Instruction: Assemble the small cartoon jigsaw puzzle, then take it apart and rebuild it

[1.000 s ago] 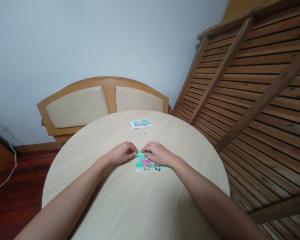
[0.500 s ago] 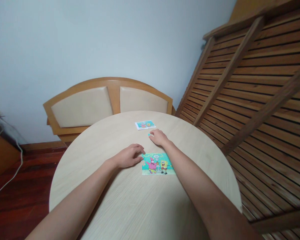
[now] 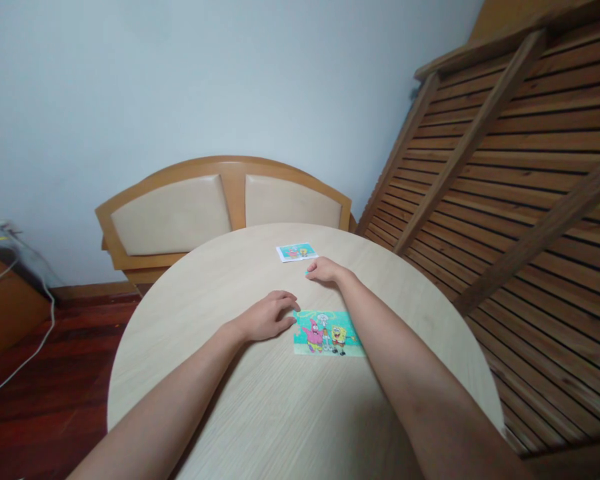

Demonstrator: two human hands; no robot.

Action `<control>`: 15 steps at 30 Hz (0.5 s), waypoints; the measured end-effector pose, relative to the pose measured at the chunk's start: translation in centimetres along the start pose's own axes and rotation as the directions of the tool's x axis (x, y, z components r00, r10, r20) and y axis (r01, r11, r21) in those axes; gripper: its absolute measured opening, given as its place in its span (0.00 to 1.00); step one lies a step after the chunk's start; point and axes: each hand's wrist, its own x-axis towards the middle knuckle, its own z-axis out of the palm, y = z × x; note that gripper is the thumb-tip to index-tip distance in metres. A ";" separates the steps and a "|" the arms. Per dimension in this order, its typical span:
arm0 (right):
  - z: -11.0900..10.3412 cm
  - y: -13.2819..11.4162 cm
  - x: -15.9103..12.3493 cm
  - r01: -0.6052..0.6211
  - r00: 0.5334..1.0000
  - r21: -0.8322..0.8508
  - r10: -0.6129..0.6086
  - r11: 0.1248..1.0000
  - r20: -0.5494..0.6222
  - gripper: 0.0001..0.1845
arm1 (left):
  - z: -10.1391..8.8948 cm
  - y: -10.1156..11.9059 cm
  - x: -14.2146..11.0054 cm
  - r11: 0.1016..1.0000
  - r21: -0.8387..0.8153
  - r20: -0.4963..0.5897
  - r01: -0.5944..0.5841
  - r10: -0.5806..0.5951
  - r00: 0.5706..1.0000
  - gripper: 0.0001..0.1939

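Note:
A jigsaw puzzle (image 3: 325,337) with a pink starfish, a teal figure and a yellow sponge character on a turquoise ground lies flat on the table. A small gap shows at its left edge. Fingers of my left hand (image 3: 270,316) rest loosely curved and apart at its upper left corner, holding nothing. Beyond the puzzle, my right hand (image 3: 325,269) pinches a small turquoise puzzle piece (image 3: 307,272), just in front of the picture card (image 3: 297,251) bearing a similar scene. My right forearm covers the puzzle's right end.
The round pale wooden table (image 3: 200,300) stands before a wood-framed headboard (image 3: 237,193) with cream panels. At right leans a large slatted wooden frame (image 3: 480,187). A white cable (image 3: 45,337) hangs at left over a dark red floor.
My right hand has closed its fingers around the small turquoise piece and pulled it slightly nearer. The view has shifted a little left. My left hand stays at the puzzle's corner.

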 end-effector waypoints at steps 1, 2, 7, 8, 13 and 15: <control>-0.1 -0.1 -0.1 -0.002 1.000 0.008 0.002 1.000 0.012 0.08 | 0.1 0.0 0.0 1.000 0.003 -0.003 0.000 0.000 1.000 0.13; -0.1 -0.1 -0.2 -0.004 1.000 0.015 0.004 1.000 0.021 0.10 | 0.1 -0.1 0.0 1.000 0.005 -0.005 0.000 0.000 1.000 0.13; -0.5 -0.5 -0.4 -0.003 0.999 0.028 0.002 1.000 0.053 0.19 | 0.3 -0.3 0.0 1.000 0.006 -0.017 -0.004 0.004 1.000 0.13; -0.6 -0.6 -0.5 -0.005 0.998 0.025 0.003 1.000 0.064 0.18 | 0.3 -0.3 0.0 1.000 0.006 -0.018 -0.004 0.004 1.000 0.13; -0.6 -0.7 -0.7 -0.027 0.994 -0.001 0.027 1.000 0.103 0.12 | 0.4 -0.4 0.0 1.000 0.010 -0.016 -0.001 0.001 1.000 0.13; -0.6 -0.6 -0.8 -0.031 0.994 -0.005 0.032 0.999 0.103 0.12 | 0.3 -0.3 0.0 1.000 0.008 -0.017 0.001 -0.001 1.000 0.13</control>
